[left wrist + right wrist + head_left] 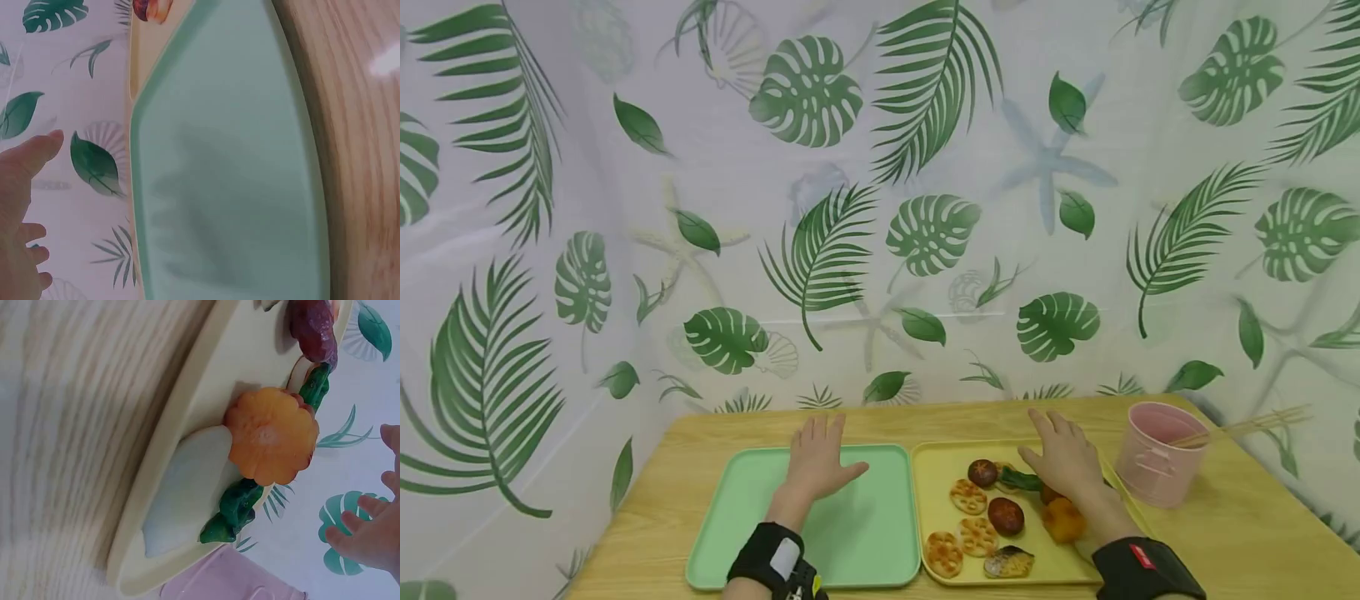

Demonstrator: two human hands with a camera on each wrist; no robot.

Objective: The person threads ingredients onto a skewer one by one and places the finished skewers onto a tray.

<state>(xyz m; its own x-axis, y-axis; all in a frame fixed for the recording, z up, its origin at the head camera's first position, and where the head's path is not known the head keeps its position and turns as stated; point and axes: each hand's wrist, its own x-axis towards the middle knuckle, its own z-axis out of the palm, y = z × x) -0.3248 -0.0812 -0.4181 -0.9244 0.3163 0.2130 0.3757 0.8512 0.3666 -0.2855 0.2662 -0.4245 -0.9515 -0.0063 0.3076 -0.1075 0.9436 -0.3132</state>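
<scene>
A white backdrop printed with green leaves, starfish and shells [850, 167] runs from the left side across the whole width behind a pale, wood-grained table [655, 517]. On the table's left part lies a mint-green, round-cornered rectangular tray [865, 542]. The person's left hand [817, 461] hangs over it, fingers extended, thumb spread wide, holding nothing; the left wrist view shows a soft shadow on the green surface. A black strap with a pale patch [769, 552] wraps that wrist.

Just right of the green tray sits a pale-yellow rectangular tray [934, 483] bearing pieces of food. Towards its left are three browned, holed round slices [967, 497], two dark reddish-brown round caps [1006, 517] and, at the near edge, a yellow piece with dark, silvery skin [1009, 562]. Further right come a dark-green leafy piece [1019, 479], an orange scalloped piece [1063, 521] and a flat whitish piece [187, 481], the last seen best from the right wrist.

The person's right hand [1066, 457] hangs over this tray's right part, fingers loosely extended and apart, gripping nothing; what lies directly beneath it is partly hidden, perhaps more dark greens. Beside the tray's right edge stands a pink, round bucket [1153, 475] with thin, light wooden sticks [1262, 423] leaning out to the right.
</scene>
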